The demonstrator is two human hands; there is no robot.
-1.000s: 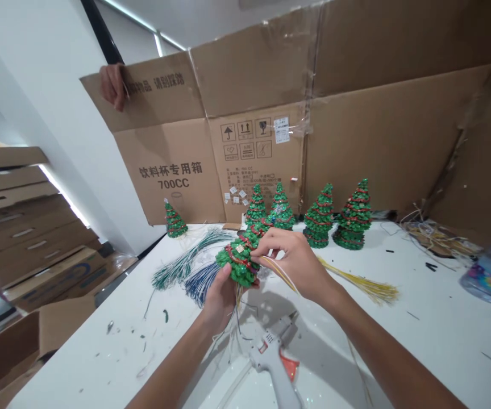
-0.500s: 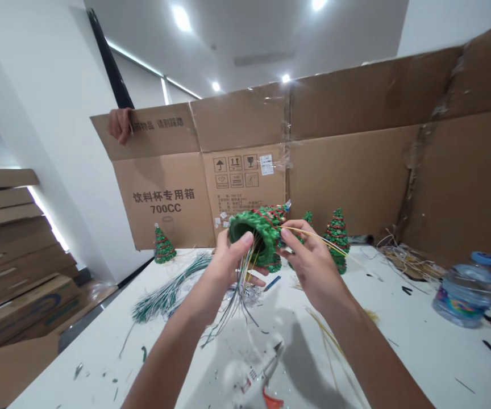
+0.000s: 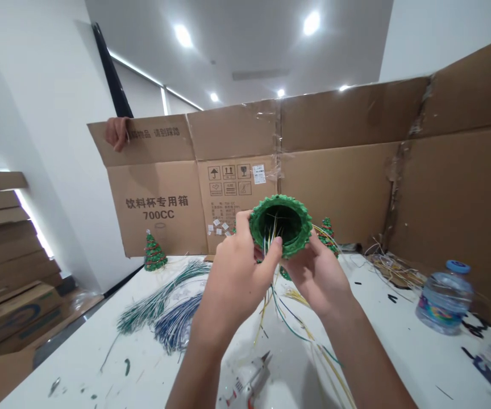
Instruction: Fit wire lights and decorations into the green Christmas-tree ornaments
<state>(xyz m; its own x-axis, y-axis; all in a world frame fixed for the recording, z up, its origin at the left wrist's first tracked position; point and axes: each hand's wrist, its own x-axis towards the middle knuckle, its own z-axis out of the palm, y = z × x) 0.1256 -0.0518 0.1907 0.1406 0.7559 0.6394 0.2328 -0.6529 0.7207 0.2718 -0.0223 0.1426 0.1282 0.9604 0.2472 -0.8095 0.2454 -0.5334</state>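
Note:
A small green Christmas tree is tipped with its hollow round base facing me. My left hand grips it from the left, thumb at the lower rim against thin wires that come out of the hollow. Around its right and lower side curls my right hand, closed on the tree; most of its fingertips are hidden behind it. Yellow strands stick out past the right fingers. Loose green and yellow wires trail below the hands over the white table.
Green wire bundle and blue wire bundle lie left. Smaller trees stand at the back, one at left. A pointed white-and-red tool lies in front. At right stands a water bottle. Another person's hand holds the cardboard wall.
The tree has turned so its open base faces me squarely. My right hand has gone from pinching the yellow wires at the side to wrapping the tree. My view has shifted slightly right.

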